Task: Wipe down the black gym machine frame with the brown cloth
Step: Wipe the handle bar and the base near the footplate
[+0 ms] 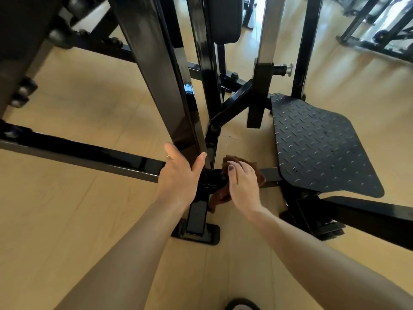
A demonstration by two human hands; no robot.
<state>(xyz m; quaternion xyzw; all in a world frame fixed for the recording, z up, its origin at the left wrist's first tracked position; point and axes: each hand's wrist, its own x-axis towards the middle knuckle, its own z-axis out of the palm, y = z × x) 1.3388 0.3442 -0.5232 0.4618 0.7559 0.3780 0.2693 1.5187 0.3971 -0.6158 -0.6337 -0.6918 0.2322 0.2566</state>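
Observation:
The black gym machine frame (156, 70) fills the view: a thick slanted post runs down to a low joint where floor bars meet. My left hand (178, 173) rests against the base of that post, fingers straight and thumb spread. My right hand (242, 182) presses the brown cloth (223, 195) onto the low crossbar right of the joint; the cloth bunches under my palm and hangs below it. Whether the fingers curl round the cloth is hidden.
A black tread-pattern footplate (317, 144) lies to the right. A long floor bar (78, 153) runs left, another bar (368, 218) runs right. A silver post (267, 36) with a knob stands behind. Tan wood floor (89, 220) surrounds everything. A shoe tip (242, 305) shows at the bottom.

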